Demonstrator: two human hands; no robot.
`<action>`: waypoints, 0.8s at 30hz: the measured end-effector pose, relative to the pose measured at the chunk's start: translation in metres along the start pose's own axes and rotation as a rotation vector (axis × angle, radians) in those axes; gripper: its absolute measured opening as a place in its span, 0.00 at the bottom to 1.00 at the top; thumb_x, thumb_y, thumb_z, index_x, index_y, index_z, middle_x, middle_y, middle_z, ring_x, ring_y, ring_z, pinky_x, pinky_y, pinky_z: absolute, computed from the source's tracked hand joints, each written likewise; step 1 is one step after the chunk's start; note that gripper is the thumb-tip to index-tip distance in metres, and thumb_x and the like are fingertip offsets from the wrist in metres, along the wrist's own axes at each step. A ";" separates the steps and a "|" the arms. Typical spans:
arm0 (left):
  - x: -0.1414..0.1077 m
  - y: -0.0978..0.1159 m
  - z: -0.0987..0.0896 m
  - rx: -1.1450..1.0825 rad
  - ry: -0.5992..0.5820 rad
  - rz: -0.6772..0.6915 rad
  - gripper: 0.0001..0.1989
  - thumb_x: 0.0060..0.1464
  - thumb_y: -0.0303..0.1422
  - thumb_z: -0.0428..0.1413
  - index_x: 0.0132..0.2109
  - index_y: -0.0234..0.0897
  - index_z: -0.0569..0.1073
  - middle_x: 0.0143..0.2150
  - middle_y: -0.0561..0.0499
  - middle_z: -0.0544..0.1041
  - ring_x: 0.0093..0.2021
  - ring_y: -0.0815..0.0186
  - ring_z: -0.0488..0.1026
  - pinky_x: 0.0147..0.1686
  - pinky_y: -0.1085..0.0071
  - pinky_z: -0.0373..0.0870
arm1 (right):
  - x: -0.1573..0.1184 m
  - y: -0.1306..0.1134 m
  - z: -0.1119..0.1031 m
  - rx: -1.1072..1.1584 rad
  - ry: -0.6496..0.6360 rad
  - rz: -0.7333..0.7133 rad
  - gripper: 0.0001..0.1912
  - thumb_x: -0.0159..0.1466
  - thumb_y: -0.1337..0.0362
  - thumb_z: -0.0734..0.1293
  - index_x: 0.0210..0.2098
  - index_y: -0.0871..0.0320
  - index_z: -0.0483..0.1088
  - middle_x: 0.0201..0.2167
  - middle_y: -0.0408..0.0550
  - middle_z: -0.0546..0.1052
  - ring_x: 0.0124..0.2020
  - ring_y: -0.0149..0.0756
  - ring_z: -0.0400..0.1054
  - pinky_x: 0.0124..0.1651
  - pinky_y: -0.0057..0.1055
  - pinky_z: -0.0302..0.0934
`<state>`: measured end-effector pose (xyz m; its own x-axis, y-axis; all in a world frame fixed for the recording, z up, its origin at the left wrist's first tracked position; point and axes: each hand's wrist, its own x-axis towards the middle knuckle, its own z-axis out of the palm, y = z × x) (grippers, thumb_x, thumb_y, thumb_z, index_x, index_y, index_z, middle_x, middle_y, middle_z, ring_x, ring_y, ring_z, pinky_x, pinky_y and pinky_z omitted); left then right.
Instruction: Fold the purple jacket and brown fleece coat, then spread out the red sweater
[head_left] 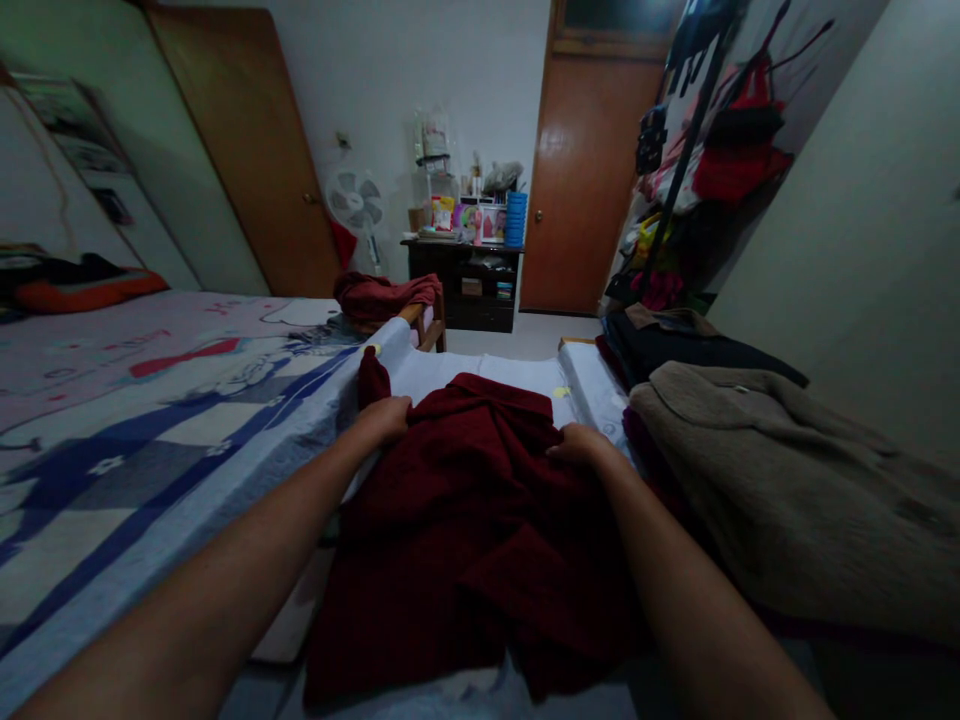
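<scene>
A dark red long-sleeved garment (480,500), possibly a coat or shirt, lies spread over a surface with a white cover (517,372) in front of me. Its collar end points away from me, and the lower edge hangs towards me. My left hand (388,420) is closed on the cloth near the left shoulder, where a sleeve end sticks up beyond it. On the other side, my right hand (579,445) pinches the garment near its right shoulder. Folds run across the middle of the cloth. The right sleeve is hard to make out.
At right lie a grey-brown fleece coat (780,480) and dark folded clothes (690,345). A patterned bed (187,400) stretches along the left, with a reddish cloth (382,298) at its far corner. Farther back stand a fan (356,203), a dark cabinet (461,290) and a wooden door (581,180).
</scene>
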<state>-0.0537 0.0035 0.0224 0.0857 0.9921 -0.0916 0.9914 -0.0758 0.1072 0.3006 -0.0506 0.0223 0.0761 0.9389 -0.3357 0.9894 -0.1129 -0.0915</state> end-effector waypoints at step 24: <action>0.114 0.037 -0.052 -0.464 0.611 -0.115 0.18 0.51 0.25 0.52 0.51 0.37 0.70 0.50 0.46 0.74 0.54 0.58 0.70 0.55 0.64 0.65 | 0.121 -0.012 -0.080 0.384 0.641 0.139 0.21 0.65 0.62 0.57 0.53 0.62 0.72 0.51 0.58 0.76 0.53 0.46 0.69 0.52 0.32 0.59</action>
<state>-0.0128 0.1186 0.0674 -0.2190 0.8804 0.4206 0.8360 -0.0529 0.5462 0.3075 0.0907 0.0579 0.3702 0.8995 0.2321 0.8618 -0.2393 -0.4473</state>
